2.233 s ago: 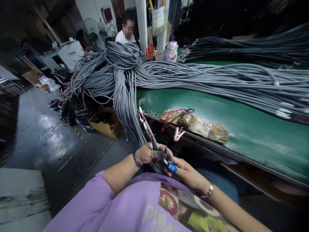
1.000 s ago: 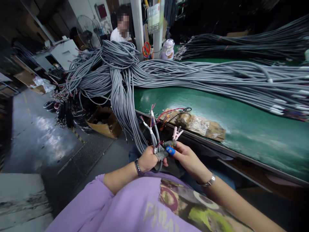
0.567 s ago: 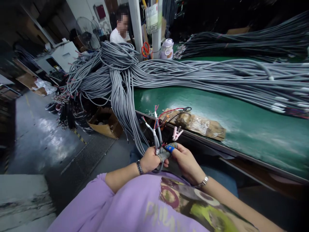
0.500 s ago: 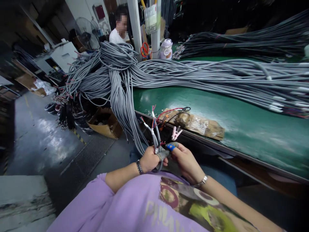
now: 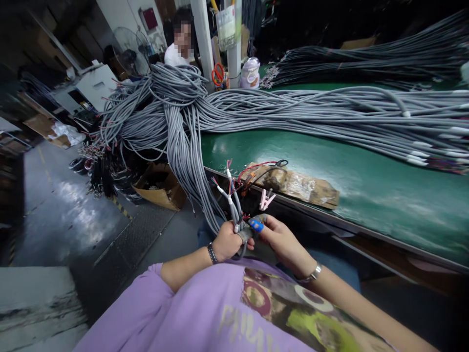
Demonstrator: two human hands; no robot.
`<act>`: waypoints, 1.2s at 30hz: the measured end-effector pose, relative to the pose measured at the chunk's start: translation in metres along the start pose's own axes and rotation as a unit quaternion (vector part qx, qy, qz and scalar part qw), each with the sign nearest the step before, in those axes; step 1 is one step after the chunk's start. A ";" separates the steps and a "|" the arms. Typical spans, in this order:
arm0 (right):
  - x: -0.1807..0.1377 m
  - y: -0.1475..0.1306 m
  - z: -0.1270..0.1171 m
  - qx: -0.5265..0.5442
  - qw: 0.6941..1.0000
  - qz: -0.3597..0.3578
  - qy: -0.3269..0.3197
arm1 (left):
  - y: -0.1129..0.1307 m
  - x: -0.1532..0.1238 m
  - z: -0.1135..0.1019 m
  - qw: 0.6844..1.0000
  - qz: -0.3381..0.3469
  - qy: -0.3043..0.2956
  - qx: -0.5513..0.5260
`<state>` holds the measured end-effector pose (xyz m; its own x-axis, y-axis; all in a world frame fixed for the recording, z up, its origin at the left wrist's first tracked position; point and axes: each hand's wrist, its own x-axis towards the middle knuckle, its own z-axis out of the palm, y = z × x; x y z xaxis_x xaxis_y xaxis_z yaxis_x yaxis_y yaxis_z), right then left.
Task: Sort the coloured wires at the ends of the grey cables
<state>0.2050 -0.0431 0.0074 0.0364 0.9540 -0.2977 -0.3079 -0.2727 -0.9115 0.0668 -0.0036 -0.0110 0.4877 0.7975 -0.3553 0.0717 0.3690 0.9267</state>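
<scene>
Clear of the bench edge (image 5: 366,230), left hand (image 5: 226,241) clamps grey cables (image 5: 233,212); right hand (image 5: 280,238) sits beside it, hold unclear.

Green bench (image 5: 373,190), glossy grey floor (image 5: 58,195)

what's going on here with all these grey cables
A person's left grip holds a few grey cables with coloured wires splaying from their ends. The right grip, wearing a blue thumb cover, is close to some of those wires; contact is hard to tell. A long cable bundle lies on the green table, a pink clip by its near edge.
</scene>
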 end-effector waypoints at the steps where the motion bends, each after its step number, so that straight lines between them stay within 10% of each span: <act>1: 0.001 0.000 0.000 -0.020 1.000 -0.006 0.005 | 0.001 -0.001 0.000 1.000 -0.001 -0.001 0.006; 36: 0.001 0.010 -0.027 -0.017 0.998 -0.062 0.013 | 0.009 0.000 -0.001 0.996 0.003 0.040 -0.076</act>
<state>0.2278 -0.0482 -0.0098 0.0979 0.9771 -0.1887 -0.2668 -0.1569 -0.9509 0.0662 0.0003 -0.0032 0.4155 0.8333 -0.3647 -0.0668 0.4278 0.9014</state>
